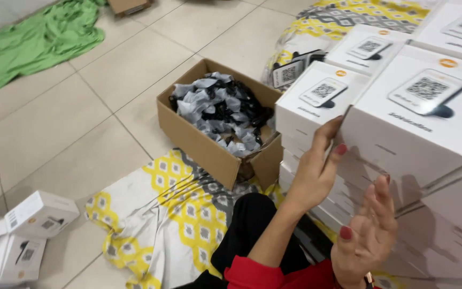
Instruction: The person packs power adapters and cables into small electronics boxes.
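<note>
My left hand point(316, 168) reaches up to a stack of white boxes point(402, 128). Its fingers sit in the gap between two stacks and its thumb presses on the front face of the nearer, larger box, pinching that box's corner. My right hand point(367, 235) hovers lower right, palm toward the side of the stack, fingers apart and holding nothing. Both hands have red nails. A red sleeve point(258, 273) shows at the bottom. Each box lid carries a picture of a small device on a stand.
An open cardboard carton point(199, 136) of black items in grey wrapping stands on the tiled floor to the left. A yellow and grey patterned cloth point(172, 214) lies under me. Loose white boxes point(33, 219) lie at far left, and a green cloth point(33, 40) at top left.
</note>
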